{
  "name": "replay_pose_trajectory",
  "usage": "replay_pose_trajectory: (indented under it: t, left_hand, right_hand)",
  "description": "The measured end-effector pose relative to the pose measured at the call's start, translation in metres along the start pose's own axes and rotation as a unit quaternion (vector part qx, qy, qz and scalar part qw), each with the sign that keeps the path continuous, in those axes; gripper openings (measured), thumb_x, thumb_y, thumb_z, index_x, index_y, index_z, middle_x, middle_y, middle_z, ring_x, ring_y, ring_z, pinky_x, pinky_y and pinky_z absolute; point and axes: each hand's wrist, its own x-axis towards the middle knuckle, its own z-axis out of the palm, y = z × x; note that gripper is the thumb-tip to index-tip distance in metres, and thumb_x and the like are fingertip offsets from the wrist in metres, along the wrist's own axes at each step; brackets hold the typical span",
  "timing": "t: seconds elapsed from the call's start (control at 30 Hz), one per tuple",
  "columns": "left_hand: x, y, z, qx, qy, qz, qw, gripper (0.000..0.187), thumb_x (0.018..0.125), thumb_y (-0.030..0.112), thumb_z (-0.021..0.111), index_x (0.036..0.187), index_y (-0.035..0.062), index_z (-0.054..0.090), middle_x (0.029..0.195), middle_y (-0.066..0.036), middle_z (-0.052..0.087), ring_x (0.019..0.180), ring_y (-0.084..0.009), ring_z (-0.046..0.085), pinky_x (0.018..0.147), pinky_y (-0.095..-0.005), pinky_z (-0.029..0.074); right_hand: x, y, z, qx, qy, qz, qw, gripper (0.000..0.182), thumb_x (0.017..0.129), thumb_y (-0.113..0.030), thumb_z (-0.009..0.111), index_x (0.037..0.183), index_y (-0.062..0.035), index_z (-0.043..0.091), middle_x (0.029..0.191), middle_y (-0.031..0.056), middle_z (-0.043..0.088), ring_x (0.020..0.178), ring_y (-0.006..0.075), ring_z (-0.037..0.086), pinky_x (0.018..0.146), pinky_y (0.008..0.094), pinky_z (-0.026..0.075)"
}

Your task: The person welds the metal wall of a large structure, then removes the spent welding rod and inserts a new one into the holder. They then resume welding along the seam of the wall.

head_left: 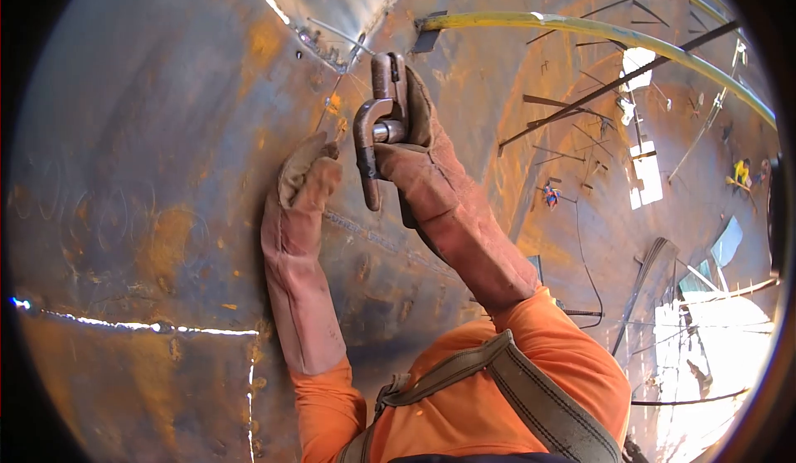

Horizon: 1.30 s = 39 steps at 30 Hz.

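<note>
My right hand (pixel 410 152), in a reddish leather welding glove, grips a brown electrode holder (pixel 381 90) in front of the rusty steel plate. A thin welding rod (pixel 336 33) sticks out of the holder's top, up and left across the corner of a bright plate opening. My left hand (pixel 307 173), in a matching glove, is raised beside the wall, lower and left of the holder. Its fingers are curled in, and I cannot tell what is in them. A thin dark line (pixel 329 108) runs on the plate from the corner down toward these fingertips.
Light shows through seams (pixel 157 327) at lower left. A yellow curved pipe (pixel 580 24) and dark metal bars (pixel 613 88) cross the upper right. Far off are a person in yellow (pixel 740 173) and another person (pixel 550 195). A harness strap (pixel 539 388) crosses my orange shirt.
</note>
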Motion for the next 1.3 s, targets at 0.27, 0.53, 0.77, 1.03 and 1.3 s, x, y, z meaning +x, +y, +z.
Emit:
replay_pose_trajectory:
  t: [0.27, 0.53, 0.77, 1.03, 1.3]
  left_hand:
    - [0.025, -0.002, 0.001, 0.060, -0.090, 0.071, 0.992, 0.042, 0.117, 0.029, 0.066, 0.146, -0.0003, 0.071, 0.127, -0.006, 0.078, 0.116, -0.0134, 0.071, 0.104, -0.0323, 0.057]
    - [0.031, -0.031, -0.004, 0.085, -0.089, 0.052, 0.991, 0.037, 0.116, 0.036, 0.065, 0.123, 0.0020, 0.077, 0.105, -0.003, 0.078, 0.094, -0.0147, 0.066, 0.085, -0.0355, 0.055]
    - [0.025, -0.016, 0.003, 0.023, -0.112, 0.050, 0.992, 0.029, 0.120, 0.016, 0.057, 0.130, -0.0026, 0.076, 0.115, -0.007, 0.081, 0.108, -0.0111, 0.076, 0.090, -0.0236, 0.060]
    - [0.025, -0.017, 0.001, 0.027, -0.098, 0.057, 0.993, 0.033, 0.117, 0.026, 0.064, 0.128, -0.0022, 0.078, 0.110, -0.007, 0.082, 0.101, -0.0125, 0.074, 0.086, -0.0294, 0.059]
    - [0.021, 0.003, 0.005, 0.118, -0.066, 0.074, 0.988, 0.040, 0.117, 0.037, 0.062, 0.125, 0.0017, 0.079, 0.100, -0.010, 0.078, 0.092, -0.0170, 0.066, 0.086, -0.0380, 0.056]
  right_hand:
    - [0.018, 0.025, 0.000, -0.031, -0.031, -0.004, 0.999, 0.116, 0.074, -0.009, 0.108, 0.169, -0.0127, 0.042, 0.149, 0.0041, 0.064, 0.136, 0.0134, 0.062, 0.114, 0.0327, 0.055]
    - [0.033, 0.045, 0.003, -0.119, -0.010, -0.052, 0.991, 0.103, 0.070, -0.021, 0.108, 0.158, -0.0113, 0.055, 0.138, 0.0040, 0.066, 0.128, 0.0149, 0.062, 0.111, 0.0342, 0.053]
    - [0.022, 0.022, 0.005, -0.136, -0.029, -0.071, 0.988, 0.086, 0.074, -0.021, 0.104, 0.147, -0.0101, 0.060, 0.127, 0.0049, 0.066, 0.123, 0.0138, 0.060, 0.106, 0.0324, 0.052]
    - [0.028, 0.026, 0.006, -0.152, -0.013, -0.068, 0.986, 0.083, 0.076, -0.022, 0.103, 0.146, -0.0081, 0.060, 0.131, 0.0052, 0.067, 0.125, 0.0150, 0.061, 0.110, 0.0299, 0.049]
    - [0.033, 0.034, 0.006, -0.192, -0.041, -0.057, 0.979, 0.094, 0.074, -0.024, 0.105, 0.152, -0.0062, 0.057, 0.137, 0.0062, 0.066, 0.133, 0.0157, 0.060, 0.113, 0.0299, 0.049]
